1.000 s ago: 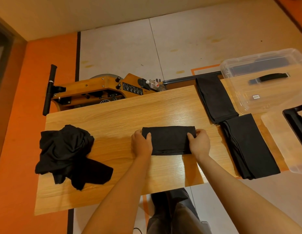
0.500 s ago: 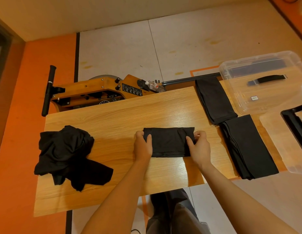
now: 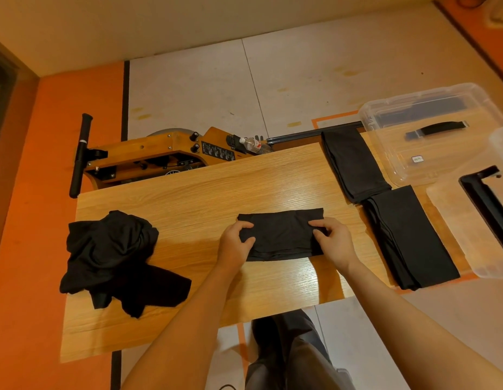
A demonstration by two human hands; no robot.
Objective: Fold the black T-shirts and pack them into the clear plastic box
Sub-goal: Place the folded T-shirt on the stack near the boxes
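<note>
Two hands: both hold the small folded black T-shirt (image 3: 281, 235) in the middle of the long light wooden table (image 3: 188, 198).
Left hand (image 3: 235, 244): fingers curled, pinching the shirt's left end.
Right hand (image 3: 336, 242): fingers curled, pinching the right end.
Messy heap of black T-shirts (image 3: 115, 260): far left on the table.
Clear plastic box (image 3: 430, 130): far right, open.

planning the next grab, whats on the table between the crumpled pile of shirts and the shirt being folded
In the head view, only bare wooden table lies between the crumpled pile and the shirt being folded; the left hand grips that shirt's near end.
</note>
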